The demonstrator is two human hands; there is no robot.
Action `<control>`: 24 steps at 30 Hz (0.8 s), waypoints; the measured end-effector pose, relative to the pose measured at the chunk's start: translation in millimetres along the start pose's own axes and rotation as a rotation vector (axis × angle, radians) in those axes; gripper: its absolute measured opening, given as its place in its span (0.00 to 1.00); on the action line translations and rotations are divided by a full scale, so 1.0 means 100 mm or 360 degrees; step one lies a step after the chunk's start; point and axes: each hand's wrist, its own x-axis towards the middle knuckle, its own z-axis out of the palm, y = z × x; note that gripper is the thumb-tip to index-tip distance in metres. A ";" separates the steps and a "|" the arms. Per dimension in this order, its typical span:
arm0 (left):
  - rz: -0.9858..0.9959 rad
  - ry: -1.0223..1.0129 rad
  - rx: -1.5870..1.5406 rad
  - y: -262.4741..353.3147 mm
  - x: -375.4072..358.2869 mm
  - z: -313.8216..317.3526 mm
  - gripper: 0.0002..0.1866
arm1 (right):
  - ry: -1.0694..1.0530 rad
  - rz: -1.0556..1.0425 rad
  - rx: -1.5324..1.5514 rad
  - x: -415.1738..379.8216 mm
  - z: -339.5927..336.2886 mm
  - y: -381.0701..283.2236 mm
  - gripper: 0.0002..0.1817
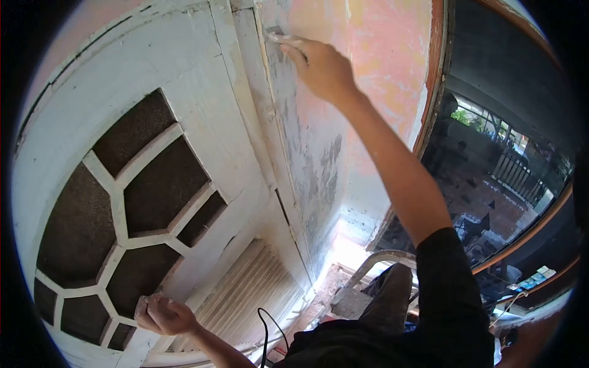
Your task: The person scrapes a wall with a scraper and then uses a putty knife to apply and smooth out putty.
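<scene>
Right grip [325, 69] clasps a scraper [275, 32] near the wall [310, 147] edge, likely light, stiff, best handle-held; left grip [164, 316] curls, contents unclear.

Patchy pink wall [389, 61]; dark window [491, 67], brown frame [435, 80].

No text, label, brand, number or sign can be read. Some blue-and-white patches [532, 279] sit below and well to the right of the right grip [321, 69] — on the dark glass or behind it, I cannot tell — too small to make out.
</scene>
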 end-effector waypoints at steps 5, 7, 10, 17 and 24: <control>0.0040 0.0018 -0.0077 0.00 0.01 0.02 0.22 | 0.0070 0.0002 -0.0033 0.31 -0.11 -0.13 0.16; 0.0040 0.0007 -0.0104 0.05 0.07 0.03 0.21 | 0.0087 0.0048 0.0006 0.18 0.10 -0.23 0.16; -0.0058 0.0055 -0.0121 0.13 0.10 -0.01 0.12 | -0.0412 0.0085 -0.0231 0.20 -0.23 -0.22 0.16; 0.0030 -0.0001 -0.0047 0.03 0.04 0.03 0.18 | -0.0020 0.0056 -0.0224 0.34 0.06 -0.15 0.17; 0.0058 0.0032 -0.0058 0.14 0.14 -0.01 0.09 | -0.0357 0.0130 -0.0389 0.40 -0.44 -0.21 0.17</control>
